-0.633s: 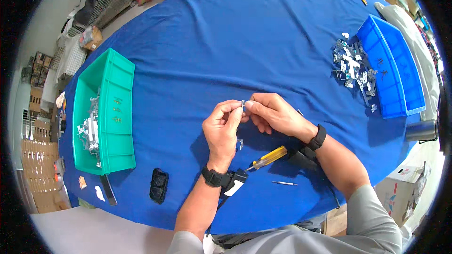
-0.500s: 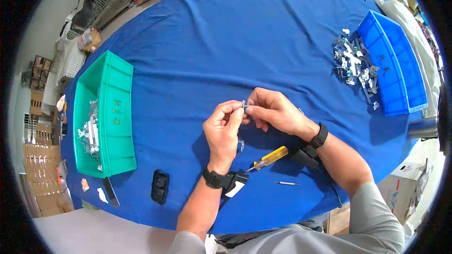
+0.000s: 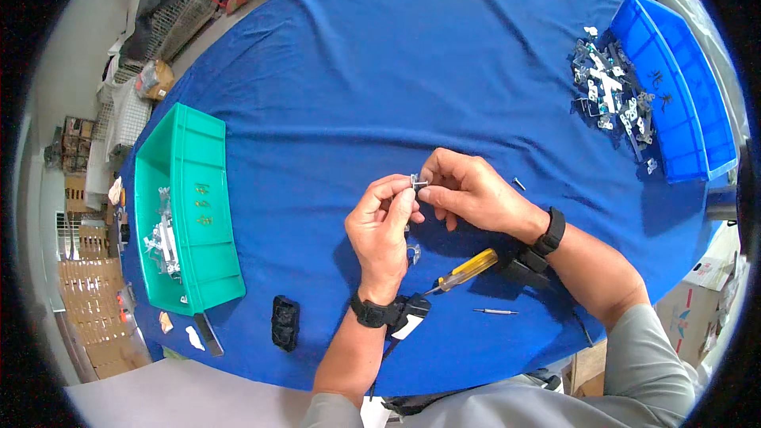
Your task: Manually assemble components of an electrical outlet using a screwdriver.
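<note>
Over the middle of the blue cloth, my two hands meet at the fingertips. The thumb and fingers of my left hand [image 3: 380, 220] pinch a small metal bracket [image 3: 414, 180], mostly covered by the fingertips. My right hand [image 3: 478, 196] pinches a thin, shiny screw [image 3: 422, 184] that points at the bracket; whether the two touch I cannot tell. Under the left hand lies another small metal piece [image 3: 414, 253]. A loose screw [image 3: 519, 183] rests just right of my right hand. Nearer to me lies a screwdriver [image 3: 468, 270] with a yellow handle.
At left stands a green bin [image 3: 208, 214] holding metal parts. A blue bin [image 3: 674, 87] stands at far right, beside a heap of small metal parts [image 3: 610, 91]. A black oblong object [image 3: 285, 322] and a slim metal bit [image 3: 496, 311] lie on the near cloth [image 3: 357, 95].
The view has shifted slightly. Both hands keep together, with more of the screw showing between the fingertips. The loose screw beside my right hand now shows fully.
</note>
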Demonstrator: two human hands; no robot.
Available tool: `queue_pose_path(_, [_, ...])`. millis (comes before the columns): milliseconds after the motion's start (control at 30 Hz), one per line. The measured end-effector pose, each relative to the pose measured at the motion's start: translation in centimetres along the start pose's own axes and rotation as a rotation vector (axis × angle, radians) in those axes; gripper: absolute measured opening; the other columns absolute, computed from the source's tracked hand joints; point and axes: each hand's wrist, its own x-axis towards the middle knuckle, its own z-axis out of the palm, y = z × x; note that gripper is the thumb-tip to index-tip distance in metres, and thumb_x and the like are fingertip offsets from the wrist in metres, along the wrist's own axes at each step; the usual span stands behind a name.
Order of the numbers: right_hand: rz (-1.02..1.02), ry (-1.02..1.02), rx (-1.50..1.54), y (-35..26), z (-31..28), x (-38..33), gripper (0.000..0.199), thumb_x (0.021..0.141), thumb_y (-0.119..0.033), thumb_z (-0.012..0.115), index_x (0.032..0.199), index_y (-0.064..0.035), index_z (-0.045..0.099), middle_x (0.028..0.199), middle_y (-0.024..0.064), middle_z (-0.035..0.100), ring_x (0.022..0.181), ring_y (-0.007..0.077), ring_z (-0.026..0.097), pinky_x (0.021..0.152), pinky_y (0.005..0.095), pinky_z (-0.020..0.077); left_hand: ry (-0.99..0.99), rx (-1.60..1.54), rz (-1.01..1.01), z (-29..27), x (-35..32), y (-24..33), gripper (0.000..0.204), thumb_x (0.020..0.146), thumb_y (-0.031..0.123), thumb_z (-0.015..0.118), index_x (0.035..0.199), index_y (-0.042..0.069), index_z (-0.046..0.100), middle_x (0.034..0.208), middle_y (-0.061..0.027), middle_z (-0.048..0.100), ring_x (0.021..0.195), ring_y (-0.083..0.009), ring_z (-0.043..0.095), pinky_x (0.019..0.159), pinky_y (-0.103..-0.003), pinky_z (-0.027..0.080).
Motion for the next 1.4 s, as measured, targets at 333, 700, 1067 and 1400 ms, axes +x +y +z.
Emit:
queue_pose_path(333, [0.053, -0.099, 0.043, 0.1, -0.9, 0.2, 0.022, 0.098, -0.021, 0.061, 0.092, -0.0004, 0.055, 0.076, 0.0039, 0.061, 0.060, 0.0092, 0.061, 0.045, 0.0251, 0.0491, -0.032, -0.006, 0.054, -0.1, 0.0, -0.1, 0.013, 0.092, 0.000, 0.063, 0.104, -0.003, 0.068, 0.102, -0.0109, 0.068, 0.072, -0.0105, 0.063, 0.061, -0.024, 0.054])
queue_pose_path(700, [0.153, -0.125, -0.004, -1.0, -1.0, 0.0, 0.019, 0.099, -0.018, 0.058, 0.095, 0.0001, 0.057, 0.075, 0.0052, 0.063, 0.061, 0.0101, 0.063, 0.049, 0.0251, 0.0520, -0.014, -0.005, 0.052, -0.2, 0.0, -0.2, 0.014, 0.092, 0.001, 0.063, 0.105, -0.003, 0.067, 0.089, -0.0088, 0.067, 0.071, -0.0117, 0.063, 0.060, -0.024, 0.054])
queue_pose_path(1067, [0.018, -0.094, -0.007, 0.1, -0.7, 0.1, 0.013, 0.097, -0.012, 0.057, 0.095, 0.0008, 0.055, 0.077, 0.0061, 0.063, 0.064, 0.0109, 0.064, 0.053, 0.0265, 0.0544, -0.005, 0.003, 0.013, -0.4, 0.1, -0.3, 0.015, 0.092, 0.003, 0.064, 0.105, -0.002, 0.067, 0.080, -0.0080, 0.067, 0.064, -0.0118, 0.062, 0.057, -0.023, 0.052])
queue_pose_path(1400, [0.150, 0.046, 0.568, -0.1, -1.5, 0.6, 0.018, 0.099, -0.010, 0.050, 0.113, 0.0020, 0.053, 0.092, 0.0081, 0.061, 0.080, 0.0157, 0.062, 0.071, 0.0300, 0.0570, -0.162, -0.098, -0.117, 0.2, -0.4, 0.8, 0.014, 0.094, 0.007, 0.063, 0.106, -0.001, 0.064, 0.085, -0.0101, 0.068, 0.067, -0.0121, 0.063, 0.055, -0.023, 0.052])
